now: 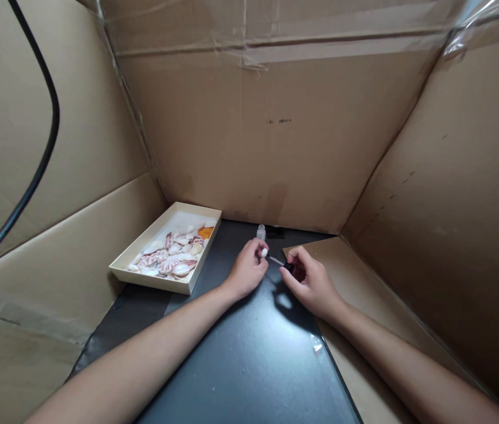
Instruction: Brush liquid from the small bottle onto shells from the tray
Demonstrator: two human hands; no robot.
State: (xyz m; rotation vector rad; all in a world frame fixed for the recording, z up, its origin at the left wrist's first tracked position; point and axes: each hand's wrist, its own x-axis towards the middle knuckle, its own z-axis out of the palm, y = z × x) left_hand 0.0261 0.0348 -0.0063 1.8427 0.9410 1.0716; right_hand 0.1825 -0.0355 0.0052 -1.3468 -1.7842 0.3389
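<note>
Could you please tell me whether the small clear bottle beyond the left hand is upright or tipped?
Upright: the small clear bottle shows its narrower neck at the top, pointing up, just beyond the left hand.

The bottle point(261, 233) looks smooth, the tabletop point(236, 359) glossy, the walls point(249, 147) matt cardboard (their tape point(458, 42) shiny plastic).

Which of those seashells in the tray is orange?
The orange shell beside the tray's right wall, toward its far end; its colour stands out from the mostly white or maroon-streaked shells.
</note>
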